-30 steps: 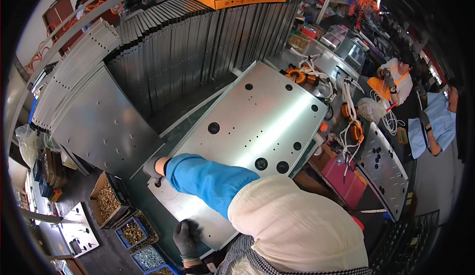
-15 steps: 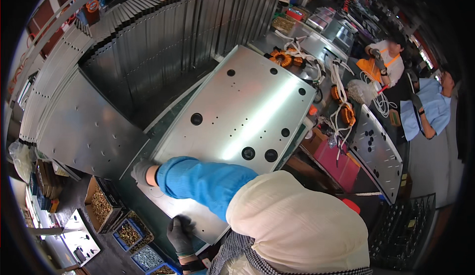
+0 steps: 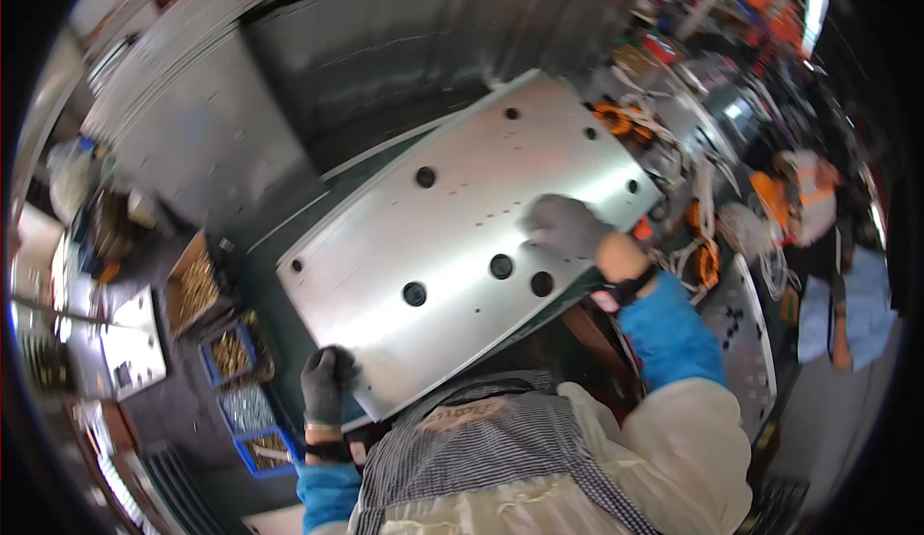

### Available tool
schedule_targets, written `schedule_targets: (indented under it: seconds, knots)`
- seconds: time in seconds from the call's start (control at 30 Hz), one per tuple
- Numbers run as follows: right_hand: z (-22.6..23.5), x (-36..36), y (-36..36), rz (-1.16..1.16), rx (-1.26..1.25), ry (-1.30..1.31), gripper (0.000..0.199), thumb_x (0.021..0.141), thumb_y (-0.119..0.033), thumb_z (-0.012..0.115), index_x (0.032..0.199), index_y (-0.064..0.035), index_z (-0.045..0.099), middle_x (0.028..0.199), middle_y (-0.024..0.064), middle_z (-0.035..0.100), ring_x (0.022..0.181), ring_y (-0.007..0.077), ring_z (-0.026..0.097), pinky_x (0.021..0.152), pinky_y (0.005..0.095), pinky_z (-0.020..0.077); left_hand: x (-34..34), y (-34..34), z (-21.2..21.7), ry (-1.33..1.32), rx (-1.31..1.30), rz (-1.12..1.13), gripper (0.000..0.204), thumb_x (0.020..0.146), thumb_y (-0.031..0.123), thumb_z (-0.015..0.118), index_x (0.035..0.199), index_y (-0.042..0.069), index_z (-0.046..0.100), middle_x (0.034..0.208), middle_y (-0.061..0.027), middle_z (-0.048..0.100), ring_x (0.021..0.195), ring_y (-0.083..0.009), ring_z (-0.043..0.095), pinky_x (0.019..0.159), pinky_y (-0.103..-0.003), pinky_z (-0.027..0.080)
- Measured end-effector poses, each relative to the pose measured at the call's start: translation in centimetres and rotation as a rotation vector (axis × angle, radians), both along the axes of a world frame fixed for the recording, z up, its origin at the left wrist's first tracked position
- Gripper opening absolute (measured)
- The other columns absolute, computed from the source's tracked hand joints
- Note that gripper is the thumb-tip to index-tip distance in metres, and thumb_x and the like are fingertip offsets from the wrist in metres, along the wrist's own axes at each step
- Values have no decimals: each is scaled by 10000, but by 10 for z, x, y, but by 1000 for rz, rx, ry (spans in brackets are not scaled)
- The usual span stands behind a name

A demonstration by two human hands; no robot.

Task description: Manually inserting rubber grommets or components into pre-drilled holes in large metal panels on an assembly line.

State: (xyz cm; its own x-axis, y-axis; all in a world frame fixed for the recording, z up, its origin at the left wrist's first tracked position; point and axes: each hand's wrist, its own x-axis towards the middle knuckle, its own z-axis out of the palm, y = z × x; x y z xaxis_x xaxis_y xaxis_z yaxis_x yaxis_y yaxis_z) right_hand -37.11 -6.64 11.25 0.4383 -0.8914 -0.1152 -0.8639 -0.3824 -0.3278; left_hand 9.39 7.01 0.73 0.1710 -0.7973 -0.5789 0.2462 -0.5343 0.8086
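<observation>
A large, pale grey sheet-metal panel (image 3: 452,237) with several round black holes lies tilted across a dark green workbench (image 3: 274,290), its long side running from lower left to upper right in front of the person. The left hand (image 3: 325,384), in a dark grey glove, is closed around the panel's near lower-left edge, fingers curled over the rim. The right hand (image 3: 568,225), also gloved in grey, rests flat on top of the panel near its right end, fingers spread slightly and pressed against the metal, just above two of the larger holes. So the panel spans between both hands, gripped at one corner and pushed down at the other.

To the left of the bench sit small open bins of brass-coloured screws (image 3: 231,352). Behind the panel stand stacked grey metal sheets (image 3: 404,44), blurred. Beyond the right end lie orange and white cables (image 3: 707,246). Another person in an orange vest (image 3: 804,198) is at the far right.
</observation>
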Motion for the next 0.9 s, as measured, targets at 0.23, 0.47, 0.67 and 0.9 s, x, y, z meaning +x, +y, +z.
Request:
schedule_targets:
  seconds: [0.23,0.47,0.67,0.9]
  knots:
    - [10,-74,30,-358,92,-283,270,808,-170,713,1021,-18,646,985,165,667,912,323,653,822,374,514,-29,-29,22,-141,-110,-2,160,952,111,519,1083,49,585,1007,-66,696,707,-126,629,579,-239,487]
    - [1,-76,49,-165,-58,-252,268,751,-176,731,975,-47,659,977,143,652,989,330,617,861,417,502,-121,-74,37,-926,-178,-605,589,773,411,763,1225,70,599,973,-150,719,933,-320,688,814,-398,529]
    - [-6,-121,75,-31,-298,-432,185,775,-96,728,940,-39,670,980,129,658,1015,327,612,881,418,490,-132,-84,36,-983,-210,-627,368,735,311,803,967,51,683,821,-116,705,747,-251,685,699,-365,533]
    - [-10,-251,80,-648,-328,-616,148,886,-78,637,1000,12,670,953,104,679,898,206,640,827,329,498,-135,-60,37,-353,-83,-217,239,868,222,720,951,14,638,721,-31,621,576,-114,575,508,-259,438]
